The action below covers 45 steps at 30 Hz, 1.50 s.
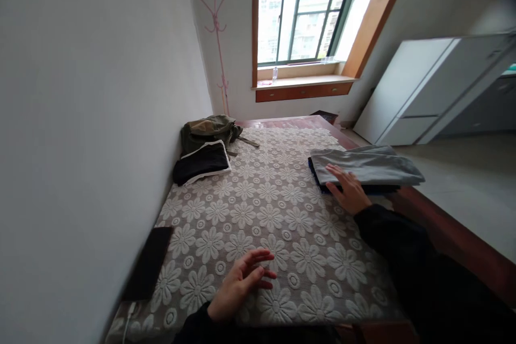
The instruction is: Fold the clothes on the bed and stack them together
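Note:
A stack of folded clothes lies at the right side of the table, with grey folded trousers (366, 165) on top and darker cloth beneath. Against the near left part of that stack rests my right hand (347, 189), fingers spread and not wrapped around anything. My left hand (244, 282) is over the flowered tablecloth (268, 215) near the front edge, its fingers apart and loosely curved, holding nothing. Whether it touches the cloth I cannot tell.
By the left wall sit an olive backpack (207, 131) and a folded black cloth with white edging (203, 164). A flat black object (148, 263) lies nearer, with a white cable (129, 314) beside it. Beyond stand a pink coat rack (220, 48) and a white refrigerator (419, 86).

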Motion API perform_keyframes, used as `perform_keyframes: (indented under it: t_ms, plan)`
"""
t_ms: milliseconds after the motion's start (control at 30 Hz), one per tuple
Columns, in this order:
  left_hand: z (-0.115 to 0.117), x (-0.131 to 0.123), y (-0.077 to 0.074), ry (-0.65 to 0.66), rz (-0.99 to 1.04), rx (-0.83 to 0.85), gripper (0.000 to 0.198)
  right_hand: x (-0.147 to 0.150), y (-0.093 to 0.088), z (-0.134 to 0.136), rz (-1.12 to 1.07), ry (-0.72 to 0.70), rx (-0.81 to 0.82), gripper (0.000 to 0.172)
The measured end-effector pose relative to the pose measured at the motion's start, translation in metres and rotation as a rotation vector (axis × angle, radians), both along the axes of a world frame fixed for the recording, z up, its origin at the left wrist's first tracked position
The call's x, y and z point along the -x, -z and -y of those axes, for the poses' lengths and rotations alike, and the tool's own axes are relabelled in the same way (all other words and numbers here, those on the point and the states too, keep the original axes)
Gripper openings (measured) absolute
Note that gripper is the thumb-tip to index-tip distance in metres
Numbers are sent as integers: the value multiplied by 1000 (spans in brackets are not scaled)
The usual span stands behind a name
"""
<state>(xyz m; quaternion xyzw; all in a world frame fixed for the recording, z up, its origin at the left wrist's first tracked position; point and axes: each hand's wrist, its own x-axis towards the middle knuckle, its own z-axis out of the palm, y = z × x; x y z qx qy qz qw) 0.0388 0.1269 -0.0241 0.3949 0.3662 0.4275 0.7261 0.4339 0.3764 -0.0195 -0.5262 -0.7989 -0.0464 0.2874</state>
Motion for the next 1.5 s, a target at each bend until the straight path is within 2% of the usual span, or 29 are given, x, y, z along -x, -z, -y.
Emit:
perform_keyframes:
  t_ms: [67, 133, 267, 333, 500, 667, 767, 933, 1033, 1167, 1233, 1300, 1400, 1433, 1500]
  plan:
    - [1, -1, 1, 8, -2, -16, 47, 7, 19, 34, 62, -35, 34, 59]
    - [1, -1, 0, 18, 8, -19, 46, 14, 37, 59, 92, 10, 113, 60]
    - [1, -2, -4, 22, 15, -7, 45, 23, 59, 74, 155, 94, 253, 61]
    - [2, -2, -6, 17, -6, -7, 43, 26, 60, 74, 211, 102, 286, 61]
    - [5, 0, -5, 35, -60, -5, 40, 36, 48, 77, 273, 139, 323, 62]
    - [2, 1, 1, 28, -88, -30, 44, 42, 43, 80, 271, 151, 336, 61]
    - [2, 1, -1, 12, -111, -46, 43, 42, 44, 79, 247, 142, 321, 61]
    - [6, -1, -10, -25, -157, -64, 44, 40, 45, 76, 163, 132, 150, 75]
    - [8, -3, -10, -58, -177, -79, 45, 36, 41, 69, 152, 208, 14, 84]
    - [10, -2, -7, -99, -177, -51, 46, 29, 40, 53, 259, 245, 55, 82]
    - [11, 3, -9, -58, -162, 5, 46, 25, 46, 45, 281, 262, 114, 79]
    - [10, 10, -16, 57, -180, 42, 46, 23, 55, 39, 275, 274, 146, 79]
    - [-6, 22, -31, 210, -265, -26, 52, 21, 63, 35, 250, 255, 146, 82]
    - [-17, 26, -36, 208, -312, -82, 54, 21, 64, 35, 238, 244, 140, 82]
    - [-52, 35, -44, 106, -486, -228, 53, 22, 64, 36, 206, 223, 120, 83]
